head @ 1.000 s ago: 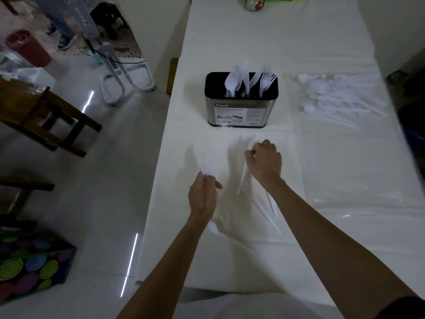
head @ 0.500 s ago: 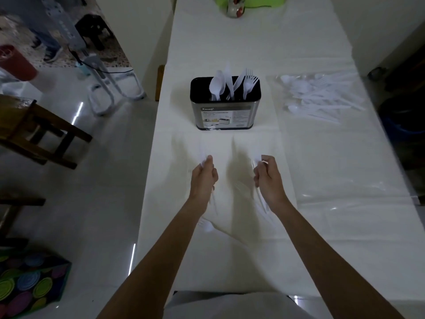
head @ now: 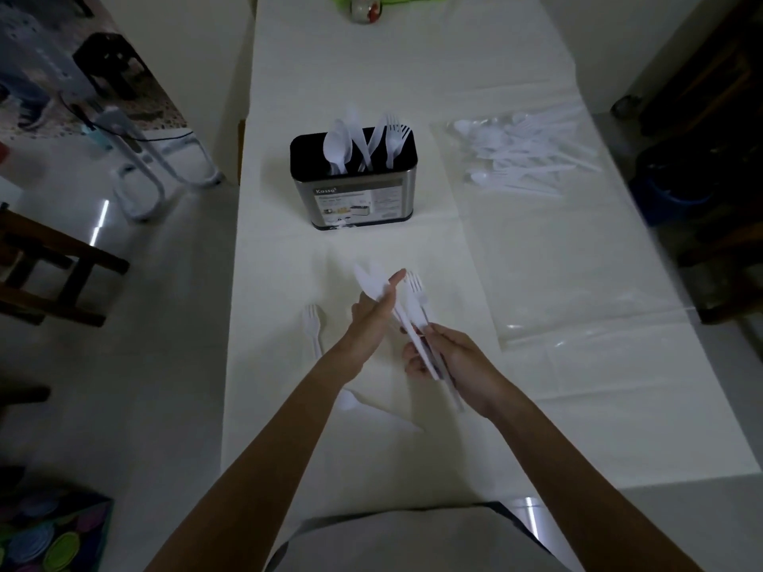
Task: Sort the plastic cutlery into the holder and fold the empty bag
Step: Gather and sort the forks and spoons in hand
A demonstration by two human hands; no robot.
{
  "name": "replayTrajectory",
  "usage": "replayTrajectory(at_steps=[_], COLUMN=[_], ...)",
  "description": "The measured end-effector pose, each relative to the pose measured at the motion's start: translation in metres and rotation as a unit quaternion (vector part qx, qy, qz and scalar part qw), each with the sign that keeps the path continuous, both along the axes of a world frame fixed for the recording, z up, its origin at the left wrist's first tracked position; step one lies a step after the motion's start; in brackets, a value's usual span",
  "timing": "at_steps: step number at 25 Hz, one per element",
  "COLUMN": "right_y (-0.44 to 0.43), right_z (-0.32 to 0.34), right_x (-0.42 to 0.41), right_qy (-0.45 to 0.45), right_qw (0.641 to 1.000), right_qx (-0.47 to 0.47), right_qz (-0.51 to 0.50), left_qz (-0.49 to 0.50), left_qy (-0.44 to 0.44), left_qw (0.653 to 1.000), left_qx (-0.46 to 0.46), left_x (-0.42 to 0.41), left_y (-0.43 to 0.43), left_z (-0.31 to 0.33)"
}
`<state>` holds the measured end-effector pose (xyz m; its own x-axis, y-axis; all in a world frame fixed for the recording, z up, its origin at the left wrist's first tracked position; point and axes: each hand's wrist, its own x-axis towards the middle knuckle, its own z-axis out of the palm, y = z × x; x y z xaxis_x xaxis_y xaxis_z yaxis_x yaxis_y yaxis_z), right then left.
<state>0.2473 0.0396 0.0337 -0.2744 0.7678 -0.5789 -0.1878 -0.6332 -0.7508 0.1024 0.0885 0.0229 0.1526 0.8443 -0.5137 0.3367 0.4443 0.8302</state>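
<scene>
Hands have met since 0.5 s ago; right hand (head: 450,361) grips the cutlery bundle (head: 406,324) by its handles, left hand (head: 371,324) w/ straight fingers (head: 392,287) steadies the blades; prob. light, stiff, slick plastic, so hold mid-handle; holder (head: 355,200) beyond both.

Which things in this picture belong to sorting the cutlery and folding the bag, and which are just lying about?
Belongs to the job:
holder
knives and fork, held between left hand and right hand
loose fork
spoon
clear bag
cutlery pile at the bag's far end

Just lying about:
wooden chair
patterned box
white floor stand
</scene>
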Motion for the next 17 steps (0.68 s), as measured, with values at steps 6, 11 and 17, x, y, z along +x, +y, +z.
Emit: replayTrajectory(at_steps=[6, 11, 17], right_y=[-0.007, -0.008, -0.002], right_z=[-0.003, -0.003, 0.003], right_x=[-0.001, 0.007, 0.019], right_qy=[-0.099, -0.139, -0.095], right_qw=[0.994, 0.986, 0.980], right_qx=[0.044, 0.056, 0.067], right_qz=[0.034, 0.070, 0.158], left_qz=[-0.028, 0.114, 0.047], left_qy=[-0.077, -0.119, -0.131], left_qw=[0.997, 0.983, 0.989], left_qx=[-0.005, 0.085, 0.057], left_x=[0.004, -0.006, -0.007], left_y=[-0.001, 0.009, 0.012], left_z=[0.007, 0.011, 0.012])
